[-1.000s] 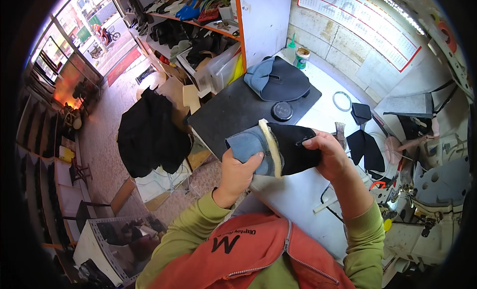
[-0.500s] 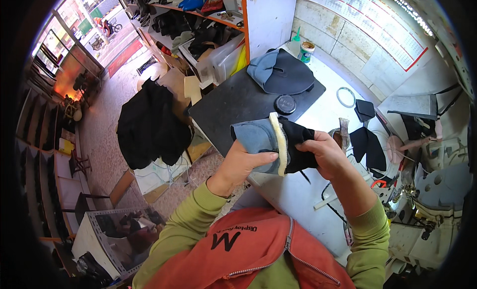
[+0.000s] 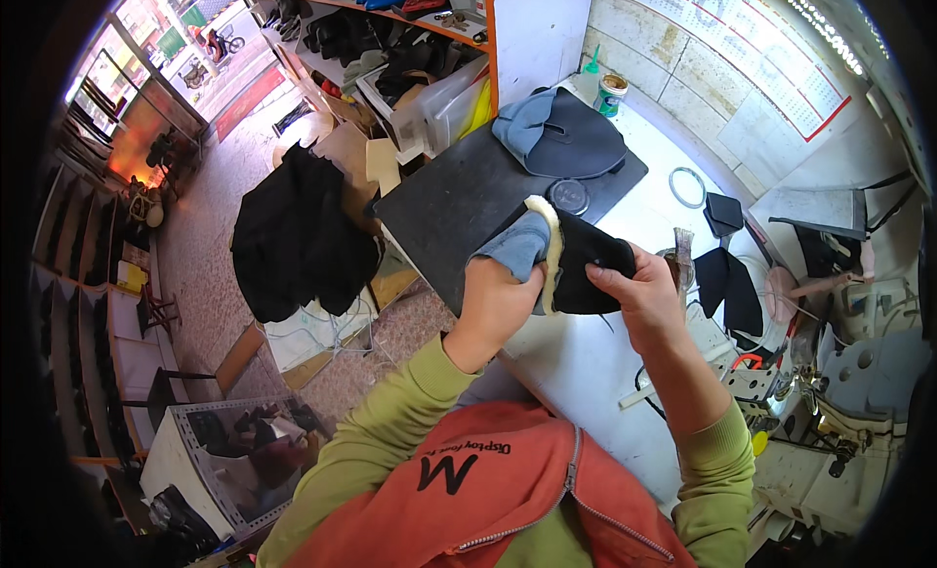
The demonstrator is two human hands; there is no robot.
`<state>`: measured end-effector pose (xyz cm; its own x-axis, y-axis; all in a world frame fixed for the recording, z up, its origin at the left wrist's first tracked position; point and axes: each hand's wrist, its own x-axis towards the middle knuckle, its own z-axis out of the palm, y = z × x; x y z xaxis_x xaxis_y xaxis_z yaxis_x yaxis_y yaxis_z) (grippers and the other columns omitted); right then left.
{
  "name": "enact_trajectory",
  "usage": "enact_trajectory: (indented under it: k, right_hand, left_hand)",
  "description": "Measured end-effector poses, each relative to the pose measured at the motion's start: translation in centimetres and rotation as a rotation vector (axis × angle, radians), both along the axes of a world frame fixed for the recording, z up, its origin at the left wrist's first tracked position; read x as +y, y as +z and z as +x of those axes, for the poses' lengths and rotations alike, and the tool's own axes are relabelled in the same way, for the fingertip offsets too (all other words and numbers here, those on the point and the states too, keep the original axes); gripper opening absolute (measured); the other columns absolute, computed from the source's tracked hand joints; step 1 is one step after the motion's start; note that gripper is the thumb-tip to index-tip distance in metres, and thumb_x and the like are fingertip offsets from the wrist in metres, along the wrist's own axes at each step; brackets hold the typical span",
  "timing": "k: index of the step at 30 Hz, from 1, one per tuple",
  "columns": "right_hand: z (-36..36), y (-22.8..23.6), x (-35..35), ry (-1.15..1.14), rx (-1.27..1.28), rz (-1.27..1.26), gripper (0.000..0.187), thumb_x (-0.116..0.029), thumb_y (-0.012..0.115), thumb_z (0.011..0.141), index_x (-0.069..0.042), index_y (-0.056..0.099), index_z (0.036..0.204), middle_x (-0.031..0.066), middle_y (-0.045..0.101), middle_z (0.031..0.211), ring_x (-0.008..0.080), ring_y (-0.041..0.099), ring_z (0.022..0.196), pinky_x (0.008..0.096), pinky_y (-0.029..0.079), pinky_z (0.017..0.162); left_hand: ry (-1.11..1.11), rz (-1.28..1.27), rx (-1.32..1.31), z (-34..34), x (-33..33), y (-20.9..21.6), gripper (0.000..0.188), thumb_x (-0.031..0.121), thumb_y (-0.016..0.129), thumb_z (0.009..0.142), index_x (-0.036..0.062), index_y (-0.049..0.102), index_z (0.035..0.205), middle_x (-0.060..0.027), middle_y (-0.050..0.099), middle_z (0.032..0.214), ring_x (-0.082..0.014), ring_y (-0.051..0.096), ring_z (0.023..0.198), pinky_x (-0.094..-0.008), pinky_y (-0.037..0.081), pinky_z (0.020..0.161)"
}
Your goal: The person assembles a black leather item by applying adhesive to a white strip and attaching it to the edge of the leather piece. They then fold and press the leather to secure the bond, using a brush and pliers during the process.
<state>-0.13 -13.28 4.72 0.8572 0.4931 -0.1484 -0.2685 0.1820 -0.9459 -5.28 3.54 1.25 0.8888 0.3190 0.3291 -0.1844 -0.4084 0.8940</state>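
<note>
Both my hands hold one shoe upper piece (image 3: 571, 261) above the dark work mat (image 3: 459, 202). The piece is black on one side, grey-blue on the other, with a cream fleece strip along its edge. My left hand (image 3: 498, 300) grips the grey-blue side from below. My right hand (image 3: 639, 290) pinches the black side, fingers curled over its edge. The piece is lifted off the white table (image 3: 576, 363).
A stack of grey-blue and black cut pieces (image 3: 561, 134) lies at the mat's far end, with a round black disc (image 3: 566, 195) beside it. A small tin (image 3: 610, 93), a ring (image 3: 686, 187), black pieces (image 3: 727, 275) and a sewing machine (image 3: 839, 412) stand to the right. Black cloth (image 3: 298, 231) hangs left.
Both hands have kept their hold on the piece and turned it slightly; the fleece edge now stands more upright and nearer the mat's middle.
</note>
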Motion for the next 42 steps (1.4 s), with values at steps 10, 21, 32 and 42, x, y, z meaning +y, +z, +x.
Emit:
enact_trajectory:
  k: [10, 21, 32, 42]
  right_hand:
    - [-3.2, 0.7, 2.6, -0.061, -0.996, -0.717, 0.014, -0.003, 0.061, 0.078, -0.002, 0.047, 0.077, 0.0135, 0.052, 0.073, 0.0333, 0.057, 0.071, 0.0416, 0.045, 0.059]
    - [-4.6, -0.5, 3.6, -0.079, -1.563, -0.88, 0.012, -0.01, 0.054, 0.072, 0.0, 0.057, 0.079, 0.0171, 0.06, 0.096, 0.032, 0.058, 0.097, 0.0413, 0.041, 0.096]
    - [-3.9, 1.2, 1.6, 0.098, -1.545, -0.818, 0.006, -0.012, 0.056, 0.073, -0.008, 0.051, 0.073, 0.0091, 0.055, 0.081, 0.0255, 0.056, 0.083, 0.0347, 0.044, 0.079]
    - [-1.7, 3.5, -0.7, 0.24, -1.083, -0.894, 0.004, -0.002, 0.05, 0.077, -0.005, 0.048, 0.075, 0.0149, 0.056, 0.065, 0.0364, 0.058, 0.062, 0.0436, 0.046, 0.056]
  left_hand:
    - [0.027, 0.214, -0.094, 0.3, -0.9, -0.6, 0.047, -0.007, 0.057, 0.07, -0.0037, 0.055, 0.117, -0.0197, 0.062, 0.106, -0.0324, 0.062, 0.098, -0.0325, 0.047, 0.085]
    - [-0.807, -1.44, 0.226, -3.9, 2.5, -3.7, 0.033, -0.004, 0.051, 0.082, -0.0069, 0.055, 0.114, -0.01, 0.059, 0.112, -0.021, 0.054, 0.11, -0.0349, 0.042, 0.097]
    - [-0.777, -1.537, 0.204, -4.0, 1.6, 1.0, 0.035, 0.016, 0.045, 0.094, -0.0042, 0.052, 0.122, -0.0148, 0.055, 0.126, -0.0248, 0.05, 0.119, -0.0381, 0.039, 0.101]
    - [-0.251, 0.479, -0.2, -7.7, 0.7, 3.2, 0.047, 0.003, 0.074, 0.072, 0.003, 0.056, 0.116, -0.0138, 0.053, 0.104, -0.028, 0.054, 0.093, -0.0356, 0.043, 0.081]
